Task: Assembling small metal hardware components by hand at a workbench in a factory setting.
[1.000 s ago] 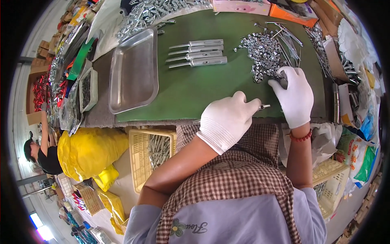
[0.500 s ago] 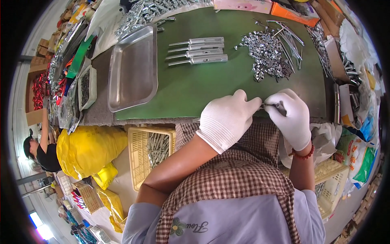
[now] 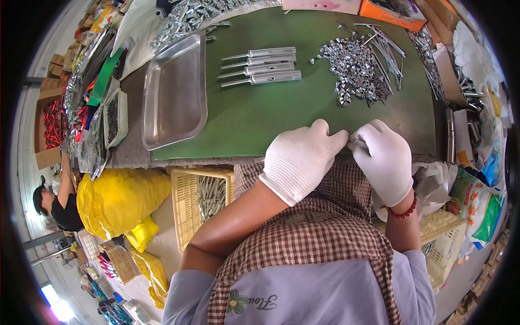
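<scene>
Tray [image 3: 202,103] left on table [image 3: 244,119]. Four tubes [image 3: 275,78] right of it, far half. Small parts [image 3: 346,65] piled farther right, rods [image 3: 381,69] beside pile. Left hand [image 3: 303,154], right hand [image 3: 383,160] at near edge. Basket [image 3: 183,214] below, left.

Silver metal tube [image 3: 260,160] is mostly hidden under L white knit-gloved hand [image 3: 300,160]; only one short end shows. Small metal bit [image 3: 358,143] pinched in R white knit-gloved hand [image 3: 383,160] is part-covered, too small to ID. Heap of silver metal fittings [image 3: 187,21] & pink cardboard box [image 3: 322,5] are cut off by top edge. Beige slotted plastic crate [image 3: 183,211] is part-hidden behind L forearm [image 3: 238,223]. Distant black-clad person [image 3: 66,212]: details too small.
</scene>
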Demonstrator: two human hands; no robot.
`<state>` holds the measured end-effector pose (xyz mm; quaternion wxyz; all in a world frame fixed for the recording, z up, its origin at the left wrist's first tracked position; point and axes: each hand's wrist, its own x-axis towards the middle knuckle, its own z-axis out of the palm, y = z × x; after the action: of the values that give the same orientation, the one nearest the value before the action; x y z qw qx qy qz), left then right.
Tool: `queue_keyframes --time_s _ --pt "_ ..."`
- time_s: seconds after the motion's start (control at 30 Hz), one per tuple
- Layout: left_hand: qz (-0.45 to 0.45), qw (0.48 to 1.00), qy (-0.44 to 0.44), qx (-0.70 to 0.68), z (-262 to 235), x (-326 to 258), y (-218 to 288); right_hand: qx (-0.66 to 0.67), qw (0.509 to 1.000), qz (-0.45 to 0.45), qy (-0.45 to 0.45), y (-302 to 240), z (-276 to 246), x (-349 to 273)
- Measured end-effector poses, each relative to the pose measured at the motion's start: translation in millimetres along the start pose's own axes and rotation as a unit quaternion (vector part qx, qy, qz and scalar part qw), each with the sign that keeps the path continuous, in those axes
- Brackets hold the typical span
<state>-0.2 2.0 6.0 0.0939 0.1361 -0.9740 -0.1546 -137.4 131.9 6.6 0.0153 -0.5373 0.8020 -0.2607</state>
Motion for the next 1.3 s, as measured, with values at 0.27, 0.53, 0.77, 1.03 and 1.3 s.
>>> queue_keyframes --time_s 0.27,0.53,0.77,1.03,1.3 --pt "0.011 1.000 -0.023 0.008 2 1 -1 0.075 0.996 0.031 -0.021 13 -1 4" --pt "0.008 0.999 -0.032 0.004 2 0 0 0.785 0.598 0.125 0.104 1 20 27" --pt "0.012 1.000 -0.021 -0.011 2 1 1 0.704 0.695 0.057 0.133 -5 39 23" --pt "0.017 0.993 -0.086 0.077 -4 23 25 0.685 0.695 0.064 0.206 2 41 19" --pt "-0.119 0.992 0.045 0.013 -29 -68 -18 0.782 0.600 0.092 0.141 15 41 18"
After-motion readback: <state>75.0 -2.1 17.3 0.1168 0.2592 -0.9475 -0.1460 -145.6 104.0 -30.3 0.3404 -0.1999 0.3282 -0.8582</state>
